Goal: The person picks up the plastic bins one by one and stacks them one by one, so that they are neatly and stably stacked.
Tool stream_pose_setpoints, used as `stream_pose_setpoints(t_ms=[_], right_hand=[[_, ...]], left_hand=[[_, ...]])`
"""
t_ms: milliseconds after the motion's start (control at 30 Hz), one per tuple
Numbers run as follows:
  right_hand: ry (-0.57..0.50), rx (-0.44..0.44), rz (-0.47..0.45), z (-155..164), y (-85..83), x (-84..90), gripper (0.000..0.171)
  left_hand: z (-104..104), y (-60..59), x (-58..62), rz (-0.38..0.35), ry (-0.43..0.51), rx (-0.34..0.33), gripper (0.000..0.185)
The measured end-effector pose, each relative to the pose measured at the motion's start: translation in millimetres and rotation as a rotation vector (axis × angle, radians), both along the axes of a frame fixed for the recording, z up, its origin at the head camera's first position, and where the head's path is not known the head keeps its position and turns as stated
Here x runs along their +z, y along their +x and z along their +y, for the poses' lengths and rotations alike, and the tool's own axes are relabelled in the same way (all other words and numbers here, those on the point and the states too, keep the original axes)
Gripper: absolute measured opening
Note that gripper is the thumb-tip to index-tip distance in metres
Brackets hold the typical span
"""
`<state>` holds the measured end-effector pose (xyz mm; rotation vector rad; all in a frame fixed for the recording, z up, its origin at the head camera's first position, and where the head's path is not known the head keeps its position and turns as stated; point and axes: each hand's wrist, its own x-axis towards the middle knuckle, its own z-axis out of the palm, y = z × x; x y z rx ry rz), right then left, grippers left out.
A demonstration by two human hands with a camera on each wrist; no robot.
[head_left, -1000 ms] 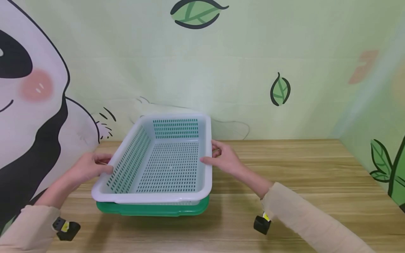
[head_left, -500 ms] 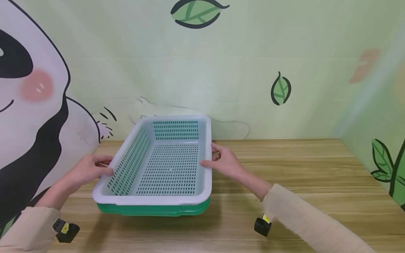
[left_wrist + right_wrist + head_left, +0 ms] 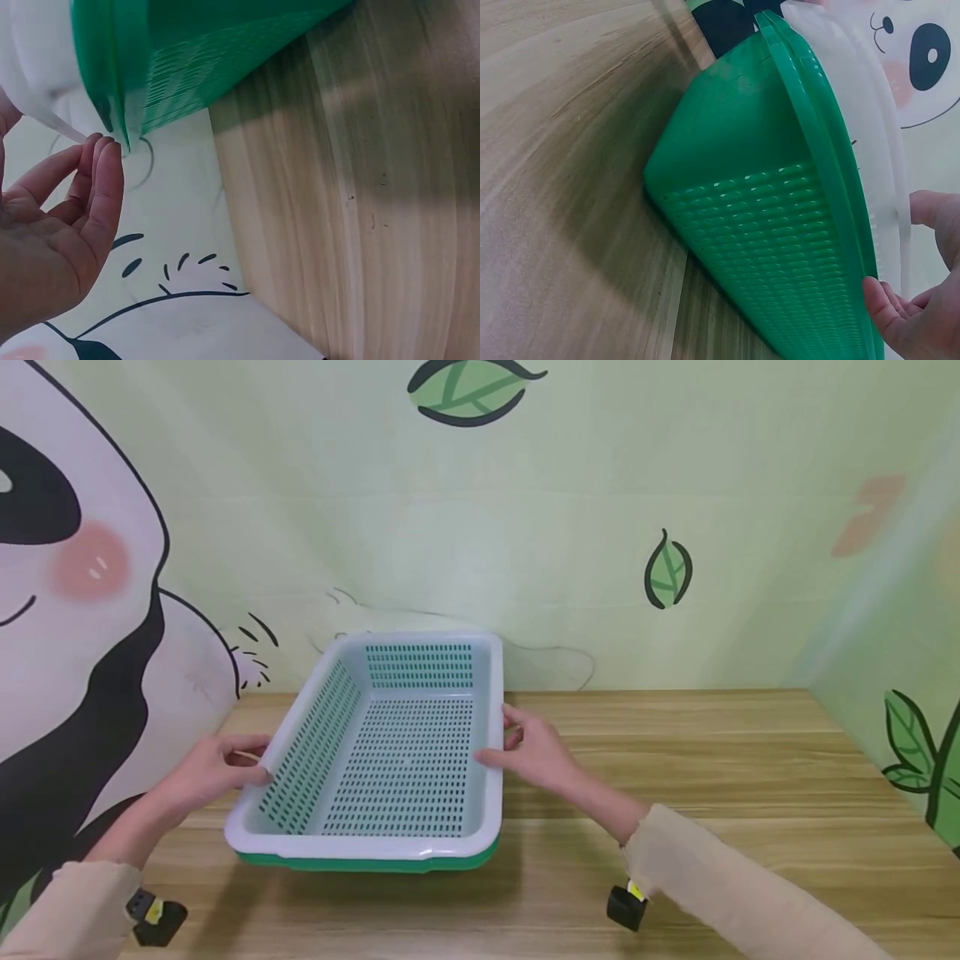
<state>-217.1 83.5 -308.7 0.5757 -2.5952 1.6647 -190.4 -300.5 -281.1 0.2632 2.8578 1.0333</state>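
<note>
A white perforated plastic basket (image 3: 495,810) sits inside a green one (image 3: 360,863), whose front rim shows as a thin strip below it. My left hand (image 3: 206,772) pinches the white basket's left rim, thumb on the inner side and fingers outside. On the opposite side, my right hand (image 3: 540,752) grips the right rim in the same way. From the left wrist, the left fingertips lie under the white rim, right beside the green basket (image 3: 225,45). In the right wrist view, a gap separates the two rims, and fingertips of my right hand (image 3: 922,307) reach the green rim.
The baskets are on a wood-grain table (image 3: 705,793), toward its left side. Behind stands a pale green backdrop (image 3: 570,527) printed with leaves and a large panda (image 3: 82,627). A small black wrist device (image 3: 627,906) hangs under the right sleeve.
The white basket's front has sunk toward the green basket, so less of the green front shows. Both hands have moved slightly down with the white rim, keeping their hold.
</note>
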Motion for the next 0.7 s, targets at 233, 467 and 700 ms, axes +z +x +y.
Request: stream_pose_setpoints(t_ms=[233,467,700], right_hand=[[-0.003,-0.021,0.022,-3,6.2,-2.4,0.066],[-0.033,-0.047,-0.005,-7,11.4,-7.4,0.072],[-0.076,-0.034,0.017,-10,13.7,-14.3,0.073]], left_hand=[[-3,0.8,-8.0,0.011,0.040,-0.004,0.064],[-1,-1.2,-15.9,-0.008,0.068,-0.008,0.070],[3,-3.4,-22.1,-0.034,0.090,-0.017,0.072]])
